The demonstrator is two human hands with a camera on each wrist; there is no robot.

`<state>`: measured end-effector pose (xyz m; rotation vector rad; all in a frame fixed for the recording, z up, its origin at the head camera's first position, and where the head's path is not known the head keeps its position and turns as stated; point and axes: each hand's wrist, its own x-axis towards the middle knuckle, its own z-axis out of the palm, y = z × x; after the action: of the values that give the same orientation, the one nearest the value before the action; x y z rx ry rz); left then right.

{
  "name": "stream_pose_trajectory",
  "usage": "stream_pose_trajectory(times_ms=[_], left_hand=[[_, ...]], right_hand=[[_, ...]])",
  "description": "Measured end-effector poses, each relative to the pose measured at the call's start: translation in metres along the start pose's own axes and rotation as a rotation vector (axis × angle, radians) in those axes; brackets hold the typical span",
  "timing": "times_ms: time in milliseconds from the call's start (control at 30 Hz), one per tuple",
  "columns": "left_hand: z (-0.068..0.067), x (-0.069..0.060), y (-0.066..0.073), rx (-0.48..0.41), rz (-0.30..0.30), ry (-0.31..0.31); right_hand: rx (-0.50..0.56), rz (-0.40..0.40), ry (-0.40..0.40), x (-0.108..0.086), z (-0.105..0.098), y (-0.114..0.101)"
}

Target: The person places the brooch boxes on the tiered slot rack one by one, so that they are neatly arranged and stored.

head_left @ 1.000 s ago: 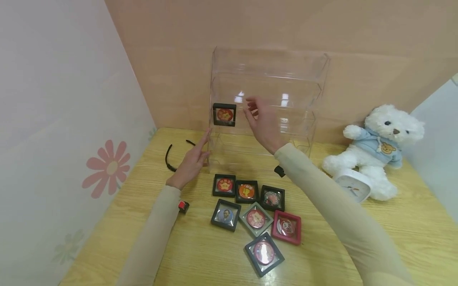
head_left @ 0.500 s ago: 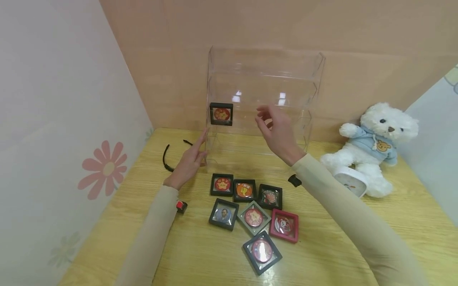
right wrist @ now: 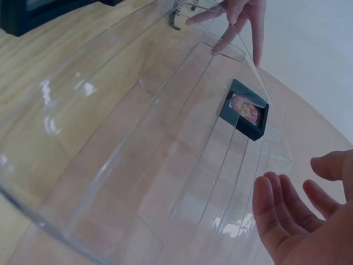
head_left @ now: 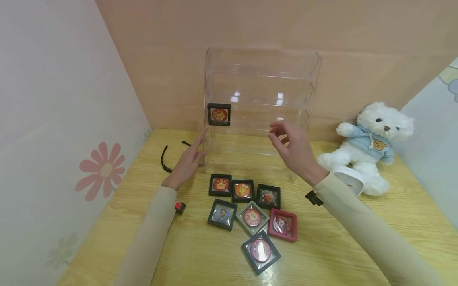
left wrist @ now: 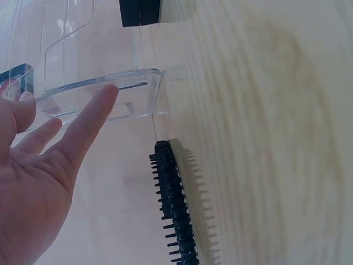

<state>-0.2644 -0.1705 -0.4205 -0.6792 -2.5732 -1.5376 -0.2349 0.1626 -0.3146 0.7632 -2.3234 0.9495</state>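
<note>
A clear tiered display rack [head_left: 261, 75] stands against the back wall. One black-framed badge [head_left: 219, 114] with a red round design sits upright on a middle tier at its left end. My left hand [head_left: 186, 165] rests straight fingers on the rack's left side panel; the left wrist view shows a fingertip [left wrist: 109, 94] against the clear edge. In front of the rack's right part my right hand [head_left: 295, 149] hovers with loosely bent fingers, holding nothing. The right wrist view has this hand [right wrist: 311, 221] apart from the badge on the rack.
Several framed badges lie on the table before the rack, among them a red-framed one [head_left: 282, 225] and a grey one [head_left: 261, 252]. A black toothed headband [head_left: 164, 159] is at left. A white teddy bear [head_left: 372, 145] and clock [head_left: 348, 179] stand at right.
My right hand has moved right and down, away from the badge on the rack. My left hand stays against the rack's side. The head view has shifted slightly.
</note>
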Motion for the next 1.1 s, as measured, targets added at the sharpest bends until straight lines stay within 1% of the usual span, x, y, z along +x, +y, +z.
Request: stream_pose_trajectory(times_ms=[200,533,667,800,933,1100], left_hand=[[-0.001,0.000,-0.001,0.017,0.016,0.009],[-0.001,-0.002,-0.002,-0.006,0.002,0.002],[0.000,-0.001,-0.002,-0.005,0.006,0.002],[0.000,-0.001,-0.002,-0.002,0.005,0.003],[-0.001,-0.001,-0.002,0.011,0.010,0.004],[-0.001,-0.002,-0.002,0.017,0.020,0.002]], right_hand=[[-0.052,0.003,-0.035,-0.017,-0.014,0.005],[-0.072,-0.033,-0.099,-0.045,-0.027,0.014],[-0.108,-0.008,-0.145,-0.060,-0.032,0.016],[-0.132,0.028,-0.212,-0.075,-0.038,0.016],[-0.143,0.046,-0.272,-0.088,-0.043,0.015],[-0.141,0.051,-0.310,-0.105,-0.044,0.016]])
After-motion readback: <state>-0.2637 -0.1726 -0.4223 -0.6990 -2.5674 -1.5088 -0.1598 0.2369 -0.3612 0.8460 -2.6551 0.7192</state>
